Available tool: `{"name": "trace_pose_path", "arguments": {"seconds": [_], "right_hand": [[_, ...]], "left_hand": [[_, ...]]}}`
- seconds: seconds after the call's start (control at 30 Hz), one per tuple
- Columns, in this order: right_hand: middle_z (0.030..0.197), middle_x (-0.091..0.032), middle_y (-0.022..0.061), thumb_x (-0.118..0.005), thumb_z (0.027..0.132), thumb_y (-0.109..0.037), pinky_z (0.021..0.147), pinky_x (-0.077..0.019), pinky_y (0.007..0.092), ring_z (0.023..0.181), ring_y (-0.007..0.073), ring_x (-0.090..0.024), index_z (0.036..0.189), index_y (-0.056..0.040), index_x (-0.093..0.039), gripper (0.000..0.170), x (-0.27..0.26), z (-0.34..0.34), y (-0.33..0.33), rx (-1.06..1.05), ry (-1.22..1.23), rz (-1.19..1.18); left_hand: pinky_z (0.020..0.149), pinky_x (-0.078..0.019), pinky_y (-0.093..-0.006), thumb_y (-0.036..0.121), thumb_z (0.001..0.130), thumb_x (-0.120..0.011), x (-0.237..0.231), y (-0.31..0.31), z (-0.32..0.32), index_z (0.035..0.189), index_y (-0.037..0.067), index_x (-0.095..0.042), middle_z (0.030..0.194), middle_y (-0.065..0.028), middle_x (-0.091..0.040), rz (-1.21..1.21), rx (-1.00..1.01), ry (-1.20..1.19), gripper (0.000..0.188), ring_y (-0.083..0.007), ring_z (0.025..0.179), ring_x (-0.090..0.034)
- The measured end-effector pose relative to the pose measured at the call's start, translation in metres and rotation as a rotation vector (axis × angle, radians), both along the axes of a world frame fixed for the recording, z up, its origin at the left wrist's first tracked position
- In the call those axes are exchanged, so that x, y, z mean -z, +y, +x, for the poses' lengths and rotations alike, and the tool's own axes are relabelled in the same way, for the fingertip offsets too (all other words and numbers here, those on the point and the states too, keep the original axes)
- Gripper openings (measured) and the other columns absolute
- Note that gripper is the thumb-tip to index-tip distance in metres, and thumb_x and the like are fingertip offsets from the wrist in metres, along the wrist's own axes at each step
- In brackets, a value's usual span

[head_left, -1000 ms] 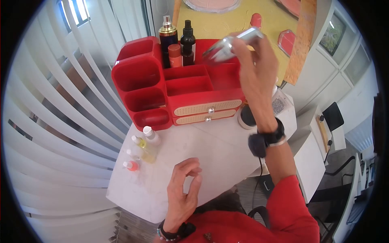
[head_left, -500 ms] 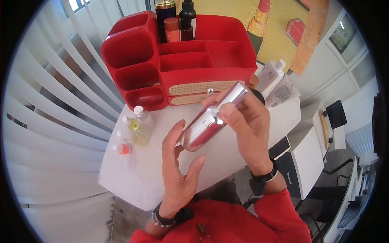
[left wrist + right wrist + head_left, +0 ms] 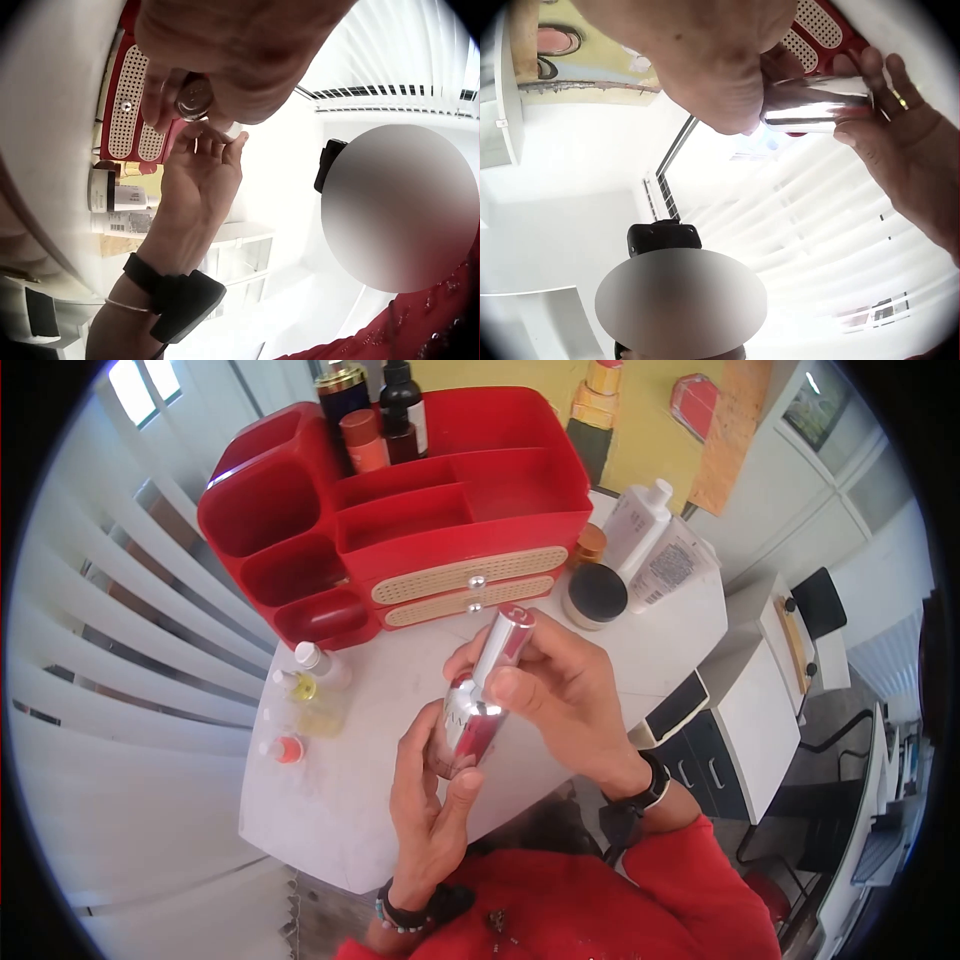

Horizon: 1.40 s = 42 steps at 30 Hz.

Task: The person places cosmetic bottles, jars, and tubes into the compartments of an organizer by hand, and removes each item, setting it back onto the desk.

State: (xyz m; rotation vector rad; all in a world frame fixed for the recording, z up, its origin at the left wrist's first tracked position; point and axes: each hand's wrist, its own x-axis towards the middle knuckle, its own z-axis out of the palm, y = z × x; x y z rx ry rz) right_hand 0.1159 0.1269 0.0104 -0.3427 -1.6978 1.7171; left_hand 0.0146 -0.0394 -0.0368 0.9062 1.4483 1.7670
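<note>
A shiny silver cosmetic bottle (image 3: 468, 725) with a slim silver cap is tilted above the white table (image 3: 350, 800). My right hand (image 3: 570, 700) grips it around the cap and shoulder, thumb on the near side. Around the lower end are the thumb and fingers of my left hand (image 3: 430, 805), holding it from below. In the right wrist view the bottle (image 3: 817, 103) spans between both hands, its base at the left fingertips. From the left wrist only the bottle's round end (image 3: 195, 97) shows, largely hidden by the hand in front.
Behind the hands stands a red organizer (image 3: 480, 535) with two woven-front drawers, holding several bottles at its back. Several small bottles (image 3: 322, 705) stand at the table's left. To the right are a black-lidded jar (image 3: 597, 596), an orange-capped jar (image 3: 590, 542) and white containers (image 3: 637, 525).
My right hand has brought the silver bottle from above the organizer down and toward me. The bottle is more upright, and my left hand has come to hold its lower end.
</note>
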Motion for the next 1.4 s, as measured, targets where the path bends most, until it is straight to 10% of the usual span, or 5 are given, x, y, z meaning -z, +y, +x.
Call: {"name": "trace_pose_path", "arguments": {"seconds": [0.2, 0.6, 1.17, 1.4], "right_hand": [[0.108, -0.077, 0.0096, -0.075, 0.107, -0.017, 0.082, -0.058, 0.0313, 0.091, 0.0167, -0.074, 0.127, 0.0006, -0.07, 0.027, 0.006, 0.028, -0.003, 0.22, -0.051, 0.182], [0.103, -0.069, 0.0124, -0.084, 0.098, -0.015, 0.074, -0.0547, 0.0346, 0.085, 0.0249, -0.069, 0.114, -0.0003, -0.073, 0.024, 0.007, 0.105, 0.05, 1.031, -0.479, 0.666], [0.102, -0.068, 0.0172, -0.082, 0.1, -0.016, 0.075, -0.0537, 0.0409, 0.08, 0.0299, -0.065, 0.11, 0.004, -0.066, 0.027, 0.052, 0.113, 0.094, 1.03, -0.535, 0.597], [0.126, -0.068, 0.0125, -0.077, 0.1, -0.006, 0.086, -0.0537, 0.0372, 0.098, 0.0256, -0.066, 0.139, -0.0058, -0.067, 0.04, 0.028, 0.101, 0.082, 1.235, -0.565, 0.809]], "left_hand": [[0.105, -0.0548, -0.0395, 0.033, 0.113, -0.068, -0.004, 0.003, 0.0, 0.158, -0.002, -0.051, 0.15, -0.015, -0.059, -0.123, 0.079, 0.331, 0.059, -0.0259, 0.132, -0.062], [0.1, -0.0576, -0.0379, 0.025, 0.113, -0.068, -0.008, 0.002, 0.007, 0.146, -0.001, -0.061, 0.148, -0.0139, -0.063, -0.107, -0.024, 0.265, 0.042, -0.0248, 0.122, -0.068], [0.101, -0.0567, -0.0367, 0.015, 0.111, -0.068, -0.003, -0.004, 0.0, 0.137, 0.002, -0.065, 0.147, -0.0169, -0.063, -0.089, 0.007, 0.286, 0.029, -0.0235, 0.123, -0.066], [0.096, -0.0589, -0.0375, 0.009, 0.11, -0.067, 0.003, -0.005, -0.007, 0.137, 0.002, -0.066, 0.147, -0.0213, -0.064, -0.055, 0.014, 0.277, 0.028, -0.0296, 0.121, -0.067]]}}
